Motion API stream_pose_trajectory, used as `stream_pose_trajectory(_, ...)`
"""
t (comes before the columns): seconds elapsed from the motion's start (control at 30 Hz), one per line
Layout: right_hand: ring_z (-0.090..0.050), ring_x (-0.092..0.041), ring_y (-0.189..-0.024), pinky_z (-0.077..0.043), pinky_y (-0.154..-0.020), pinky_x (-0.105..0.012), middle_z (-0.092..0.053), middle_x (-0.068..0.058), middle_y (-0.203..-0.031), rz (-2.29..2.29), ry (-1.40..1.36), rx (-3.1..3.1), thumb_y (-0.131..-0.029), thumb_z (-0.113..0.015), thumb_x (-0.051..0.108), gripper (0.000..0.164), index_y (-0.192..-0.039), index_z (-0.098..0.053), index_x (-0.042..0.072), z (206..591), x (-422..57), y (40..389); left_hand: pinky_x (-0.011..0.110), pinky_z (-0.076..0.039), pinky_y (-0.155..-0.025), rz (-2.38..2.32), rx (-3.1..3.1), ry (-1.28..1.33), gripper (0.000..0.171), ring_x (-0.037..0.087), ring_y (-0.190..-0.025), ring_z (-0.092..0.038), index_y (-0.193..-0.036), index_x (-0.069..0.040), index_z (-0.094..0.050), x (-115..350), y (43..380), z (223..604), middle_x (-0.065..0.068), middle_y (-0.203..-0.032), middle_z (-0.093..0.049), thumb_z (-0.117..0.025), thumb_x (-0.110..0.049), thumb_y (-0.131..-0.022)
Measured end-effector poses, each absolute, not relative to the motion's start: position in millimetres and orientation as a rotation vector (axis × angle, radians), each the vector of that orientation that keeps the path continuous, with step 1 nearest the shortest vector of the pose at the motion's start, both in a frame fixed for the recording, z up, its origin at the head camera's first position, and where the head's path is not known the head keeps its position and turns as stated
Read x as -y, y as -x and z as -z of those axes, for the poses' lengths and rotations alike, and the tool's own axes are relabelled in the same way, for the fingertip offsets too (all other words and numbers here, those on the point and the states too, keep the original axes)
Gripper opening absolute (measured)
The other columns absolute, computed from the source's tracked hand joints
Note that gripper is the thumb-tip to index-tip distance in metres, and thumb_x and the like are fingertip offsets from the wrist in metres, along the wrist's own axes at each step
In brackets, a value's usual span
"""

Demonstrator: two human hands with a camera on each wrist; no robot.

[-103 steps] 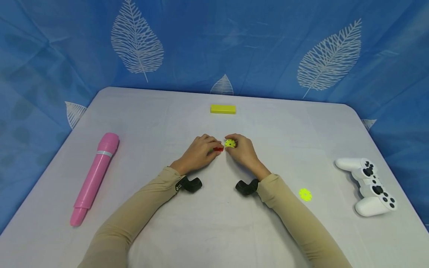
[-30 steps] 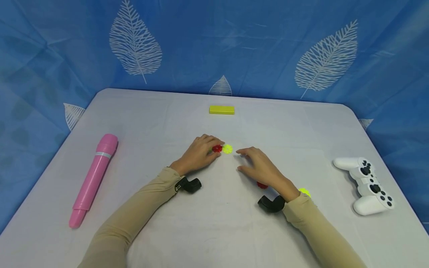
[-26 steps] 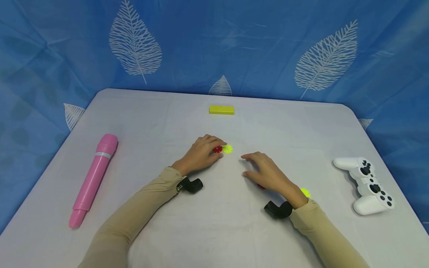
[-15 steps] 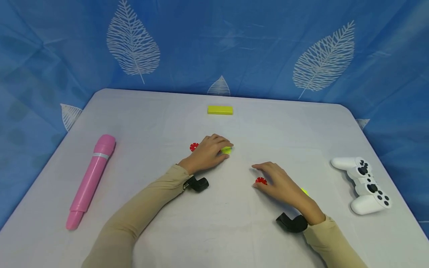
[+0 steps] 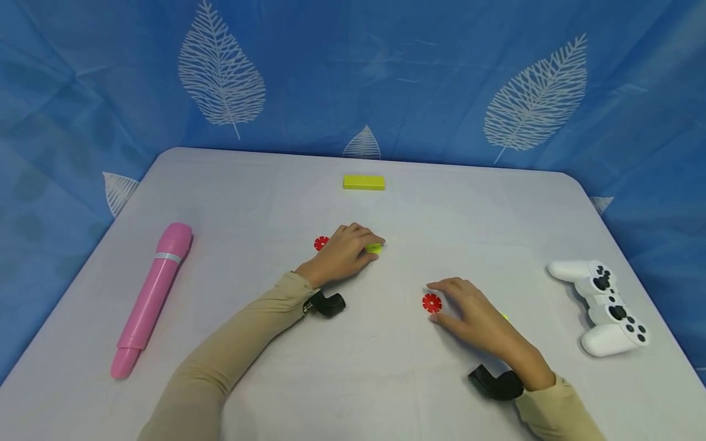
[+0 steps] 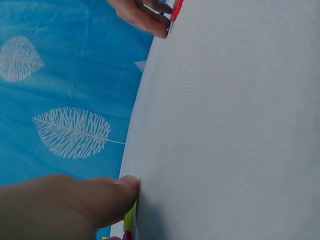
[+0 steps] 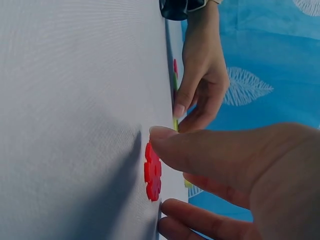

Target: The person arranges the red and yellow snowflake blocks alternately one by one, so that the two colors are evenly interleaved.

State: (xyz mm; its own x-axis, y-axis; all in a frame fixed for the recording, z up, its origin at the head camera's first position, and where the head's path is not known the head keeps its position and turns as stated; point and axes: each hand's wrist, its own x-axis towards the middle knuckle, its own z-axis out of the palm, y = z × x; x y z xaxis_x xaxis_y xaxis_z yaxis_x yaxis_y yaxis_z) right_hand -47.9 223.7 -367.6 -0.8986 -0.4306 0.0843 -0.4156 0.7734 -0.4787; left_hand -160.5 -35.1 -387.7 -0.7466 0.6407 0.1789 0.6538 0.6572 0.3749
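Note:
My left hand [image 5: 344, 250] is at the table's middle, thumb and fingers around the edges of a yellow notched building disc [image 5: 373, 248]. A red disc [image 5: 322, 243] shows beyond that hand's back. In the right wrist view, green and red pieces [image 7: 175, 67] line up with the yellow disc, partly hidden by the left hand. My right hand [image 5: 480, 318] is spread, thumb and fingers either side of another red notched disc [image 5: 432, 303] lying on the table. The right wrist view puts the thumb tip right at that disc's edge, with the fingertips a little apart from it.
Another yellow disc [image 5: 504, 316] is mostly hidden behind the right hand. A yellow block [image 5: 364, 182] lies near the far edge. A pink microphone-shaped stick [image 5: 151, 300] is on the left, a white game controller [image 5: 601, 306] on the right. A blue curtain [image 5: 375, 73] hangs behind the table.
My right hand has let go of the yellow disc and moved right and nearer to the loose red disc. My left hand has slid right from the joined red disc to the yellow one.

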Motion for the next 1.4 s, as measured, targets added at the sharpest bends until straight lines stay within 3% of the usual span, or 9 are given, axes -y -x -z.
stream_pose_trajectory(0.23, -0.051, -0.023, -0.103, -0.042, -0.086, -0.043, -0.056, -0.005, -0.109, 0.7, 0.65, -2.992, -0.078, -0.07, 0.019, 0.042, -0.117, -0.058, 0.01, 368.4, -216.9, 42.3, 0.038, -0.04, -0.089, 0.651, 2.824, 1.132, 0.026, 0.019, -0.106, -0.051, -0.114, -0.02, -0.063, 34.3, 161.0, 389.7, -0.001, -0.111, -0.063, -0.058, -0.021, -0.088)
stream_pose_trajectory(0.5, -0.041, -0.01, -0.078, -0.038, -0.068, -0.026, -0.052, -0.004, -0.096, 0.66, 0.623, -2.985, -0.078, -0.07, 0.019, 0.044, -0.118, -0.057, 0.008, 369.0, -214.0, 40.2, 0.038, -0.041, -0.089, 0.556, 2.822, 1.172, 0.026, 0.021, -0.108, -0.05, -0.115, -0.02, -0.062, 34.6, 159.7, 388.0, 0.0, -0.113, -0.061, -0.056, -0.02, -0.09)
stream_pose_trajectory(1.0, -0.041, -0.008, -0.076, -0.039, -0.066, -0.021, -0.05, -0.002, -0.088, 0.873, 0.495, -2.918, -0.076, -0.07, 0.009, 0.032, -0.106, -0.06, 0.006, 373.1, -212.0, 41.9, 0.037, -0.041, -0.089, 0.541, 2.839, 1.175, 0.026, 0.02, -0.108, -0.049, -0.115, -0.02, -0.063, 35.6, 159.9, 387.3, 0.0, -0.113, -0.06, -0.055, -0.019, -0.09)
stream_pose_trajectory(1.4, -0.042, -0.01, -0.077, -0.039, -0.067, -0.022, -0.052, -0.003, -0.093, 0.92, 0.364, -2.923, -0.076, -0.071, 0.015, 0.029, -0.103, -0.061, 0.007, 377.3, -209.2, 42.7, 0.036, -0.041, -0.087, 0.578, 2.823, 1.167, 0.026, 0.02, -0.107, -0.05, -0.114, -0.019, -0.064, 35.5, 159.9, 387.9, 0.001, -0.113, -0.061, -0.056, -0.018, -0.09)
